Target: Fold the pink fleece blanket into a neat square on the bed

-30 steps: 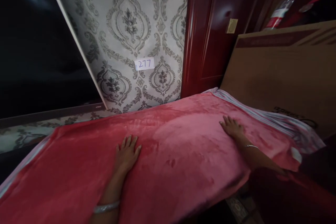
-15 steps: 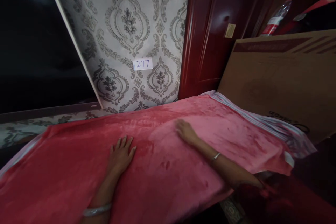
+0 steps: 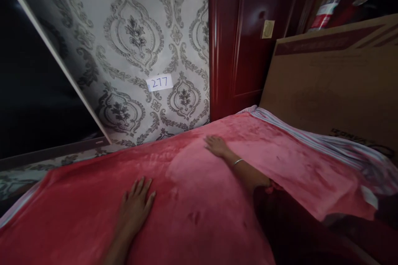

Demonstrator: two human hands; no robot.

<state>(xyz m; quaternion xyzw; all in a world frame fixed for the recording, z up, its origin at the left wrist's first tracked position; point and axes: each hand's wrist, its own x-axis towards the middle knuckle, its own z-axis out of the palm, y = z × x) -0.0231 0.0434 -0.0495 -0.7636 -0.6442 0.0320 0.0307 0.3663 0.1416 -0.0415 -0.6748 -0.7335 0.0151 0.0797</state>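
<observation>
A red plush blanket (image 3: 192, 198) is spread flat over a bed and fills the lower half of the view. My left hand (image 3: 135, 205) lies palm down on it near the front, fingers spread and holding nothing. My right hand (image 3: 217, 146) rests flat on the blanket farther back, close to the far edge by the wall, with a thin bangle on the wrist. A striped sheet (image 3: 326, 140) shows under the blanket along the right side.
Patterned grey wallpaper (image 3: 137, 41) with a paper label reading 277 (image 3: 159, 82) stands behind the bed. A dark red wooden door (image 3: 242, 37) is at the back right. A large cardboard box (image 3: 336, 78) leans at the right, with a plastic bottle (image 3: 329, 4) behind it.
My right hand has slid left across the blanket from the right side to the middle back. My left hand has stayed flat in place. The view has shifted slightly.
</observation>
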